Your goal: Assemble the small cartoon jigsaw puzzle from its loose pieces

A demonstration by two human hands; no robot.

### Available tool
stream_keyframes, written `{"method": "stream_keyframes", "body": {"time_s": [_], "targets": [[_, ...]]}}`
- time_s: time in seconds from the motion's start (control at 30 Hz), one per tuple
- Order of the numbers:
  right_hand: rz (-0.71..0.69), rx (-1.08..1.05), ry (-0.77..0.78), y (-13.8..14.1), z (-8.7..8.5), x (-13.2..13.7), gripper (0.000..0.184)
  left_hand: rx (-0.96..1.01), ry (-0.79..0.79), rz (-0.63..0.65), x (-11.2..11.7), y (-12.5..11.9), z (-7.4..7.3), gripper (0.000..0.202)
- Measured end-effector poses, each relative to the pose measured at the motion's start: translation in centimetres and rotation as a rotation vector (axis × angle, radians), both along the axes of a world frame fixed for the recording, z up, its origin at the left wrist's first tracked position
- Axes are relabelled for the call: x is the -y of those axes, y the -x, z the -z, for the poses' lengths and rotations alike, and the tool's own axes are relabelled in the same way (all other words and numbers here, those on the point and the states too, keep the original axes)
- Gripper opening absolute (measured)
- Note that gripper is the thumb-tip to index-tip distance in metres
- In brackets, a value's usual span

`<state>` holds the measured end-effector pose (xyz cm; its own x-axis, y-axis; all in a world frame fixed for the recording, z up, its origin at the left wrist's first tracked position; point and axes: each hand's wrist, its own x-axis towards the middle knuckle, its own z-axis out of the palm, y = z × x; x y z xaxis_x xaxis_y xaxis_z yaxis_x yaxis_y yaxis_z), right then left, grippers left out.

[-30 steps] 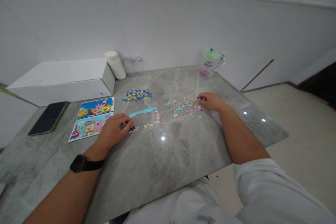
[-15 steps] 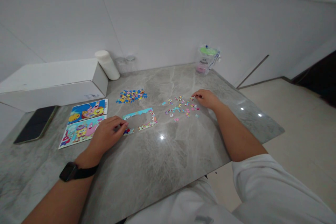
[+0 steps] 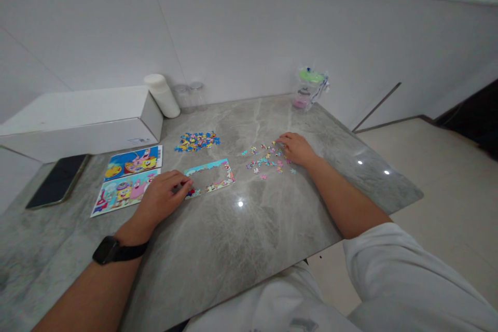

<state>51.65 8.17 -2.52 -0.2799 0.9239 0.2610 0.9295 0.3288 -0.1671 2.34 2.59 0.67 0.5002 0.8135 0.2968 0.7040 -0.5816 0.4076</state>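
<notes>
The jigsaw puzzle (image 3: 206, 167) lies on the table as a joined border around a bare middle, with a gap in its lower edge. Over its left end rests my left hand (image 3: 165, 196), fingers curled and closed; what they hold, if anything, is hidden. To the right, several loose pieces (image 3: 263, 163) in pink, light blue and yellow are scattered. My right hand (image 3: 298, 149) is at their far right side, its fingertips closed on a small yellowish puzzle piece (image 3: 274, 142). A heap of blue and yellow pieces (image 3: 197, 141) lies behind the border.
Left of the puzzle is a cartoon picture sheet (image 3: 130, 171), then a dark phone (image 3: 58, 181). A white box (image 3: 78, 119), a leaning white bottle (image 3: 162, 96) and clear glasses (image 3: 189, 97) stand along the wall. A plastic bag (image 3: 308, 89) sits at the back right corner.
My right hand has moved a little left over the loose pieces, with the small piece at its fingertips. My left hand stays at the puzzle's left end. The view has shifted slightly.
</notes>
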Motion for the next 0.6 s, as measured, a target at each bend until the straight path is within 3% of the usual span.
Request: {"method": "stream_keyframes", "body": {"time_s": [0.37, 0.6], "targets": [[-0.157, -0.057, 0.021, 1.2, 0.4, 0.1, 0.051, -0.025, 0.008, -0.001, -0.1, 0.0, 0.1, 0.035], [-0.118, -0.068, -0.056, 1.7, -0.2, 0.2, 0.033, -0.018, 0.007, -0.007, -0.1, 0.1, 0.3, 0.034]]}}
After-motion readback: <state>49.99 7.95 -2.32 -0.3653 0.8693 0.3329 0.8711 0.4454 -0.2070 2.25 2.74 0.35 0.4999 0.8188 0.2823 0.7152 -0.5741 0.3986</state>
